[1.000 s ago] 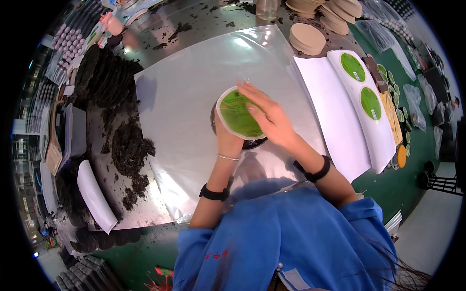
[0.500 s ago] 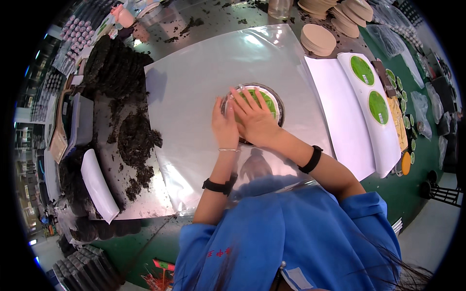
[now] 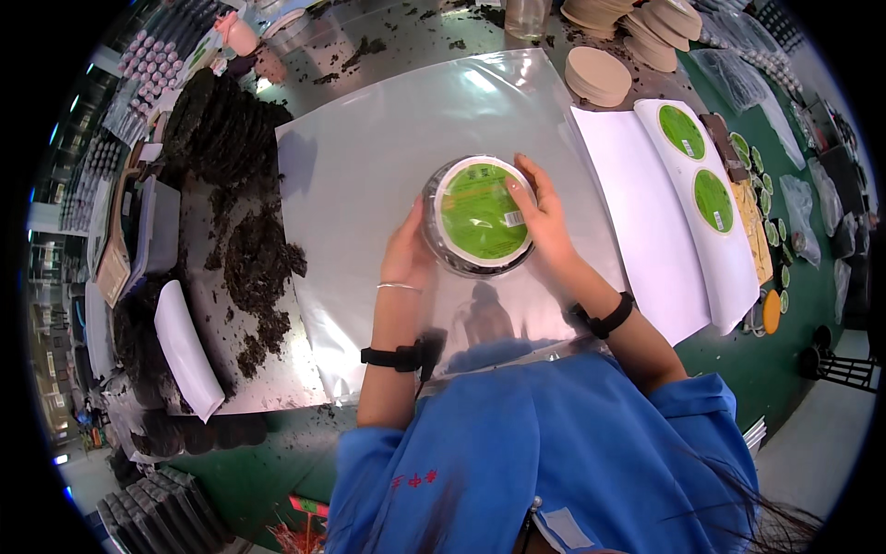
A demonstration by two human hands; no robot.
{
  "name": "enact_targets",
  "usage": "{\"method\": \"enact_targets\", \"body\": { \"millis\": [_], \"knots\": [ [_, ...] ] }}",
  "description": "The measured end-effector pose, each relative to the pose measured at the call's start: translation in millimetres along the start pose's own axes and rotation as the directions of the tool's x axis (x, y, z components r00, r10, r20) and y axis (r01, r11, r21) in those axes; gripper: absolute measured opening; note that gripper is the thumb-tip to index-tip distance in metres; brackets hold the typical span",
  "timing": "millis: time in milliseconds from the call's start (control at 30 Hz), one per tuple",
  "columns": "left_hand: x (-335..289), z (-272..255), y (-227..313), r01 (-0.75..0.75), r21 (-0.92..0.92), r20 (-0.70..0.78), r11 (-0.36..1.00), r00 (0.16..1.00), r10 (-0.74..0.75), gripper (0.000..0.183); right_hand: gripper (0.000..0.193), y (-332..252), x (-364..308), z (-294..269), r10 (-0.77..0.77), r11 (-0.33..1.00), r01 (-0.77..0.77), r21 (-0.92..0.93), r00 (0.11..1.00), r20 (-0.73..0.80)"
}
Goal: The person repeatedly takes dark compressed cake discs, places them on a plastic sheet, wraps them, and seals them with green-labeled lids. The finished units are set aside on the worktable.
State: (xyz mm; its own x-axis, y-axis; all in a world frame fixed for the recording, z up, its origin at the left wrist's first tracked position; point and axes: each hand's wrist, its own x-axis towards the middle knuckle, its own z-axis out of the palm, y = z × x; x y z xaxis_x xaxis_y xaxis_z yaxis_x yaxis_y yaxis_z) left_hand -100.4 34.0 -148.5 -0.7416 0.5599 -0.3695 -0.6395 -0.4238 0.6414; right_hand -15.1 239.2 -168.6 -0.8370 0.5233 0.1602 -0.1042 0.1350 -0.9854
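A round clear-wrapped pack point(image 3: 471, 254) with a dark rim bears a green round label point(image 3: 482, 208) on its upper face. Between my two hands it is held above the plastic-covered middle of the table. My left hand point(image 3: 409, 247) cups its left side, the fingers partly hidden at the edge. On the right side, my right hand point(image 3: 546, 220) grips it, with the thumb lying over the label and the other fingers around the rim. Beneath it lies a shiny clear sheet point(image 3: 369, 175) over a pale surface.
At the left stand dark round flaky cakes point(image 3: 217, 129) beside a loose dark heap point(image 3: 254, 263). A strip of green round labels point(image 3: 700, 268) lies on white paper point(image 3: 637, 212) at the right. Stacked beige discs point(image 3: 598, 76) sit at the back right. A grey bin point(image 3: 159, 226) is far left.
My hands have come off the top of the label, where they lay flat and overlapping, and moved to the pack's two sides. The pack looks lifted, its label now uncovered.
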Motion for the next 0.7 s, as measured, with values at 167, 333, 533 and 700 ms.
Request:
{"method": "enact_targets", "body": {
  "millis": [167,333,533,700],
  "knots": [
    [-13,3,-6,0.017,-0.183,0.043,0.983,0.999,-0.009,0.043,0.057,-23,12,-21,-0.047,0.996,0.034,0.077,0.983,0.177],
    [4,-19,-16,-0.119,0.267,-0.188,0.956,0.967,0.173,0.048,0.055,-70,21,-56,0.08,0.993,-0.059,-0.099,0.972,0.222],
    [-12,-28,-2,-0.439,0.89,0.175,0.125,0.581,0.795,0.049,0.073,-80,47,-192,-0.131,0.885,0.206,0.419,0.971,-0.2],
    [-44,15,-15,-0.586,0.782,0.605,-0.212,0.63,0.487,0.044,0.113,-48,-40,-168,-0.081,0.938,0.266,-0.223,0.792,0.606]
  ]
}}
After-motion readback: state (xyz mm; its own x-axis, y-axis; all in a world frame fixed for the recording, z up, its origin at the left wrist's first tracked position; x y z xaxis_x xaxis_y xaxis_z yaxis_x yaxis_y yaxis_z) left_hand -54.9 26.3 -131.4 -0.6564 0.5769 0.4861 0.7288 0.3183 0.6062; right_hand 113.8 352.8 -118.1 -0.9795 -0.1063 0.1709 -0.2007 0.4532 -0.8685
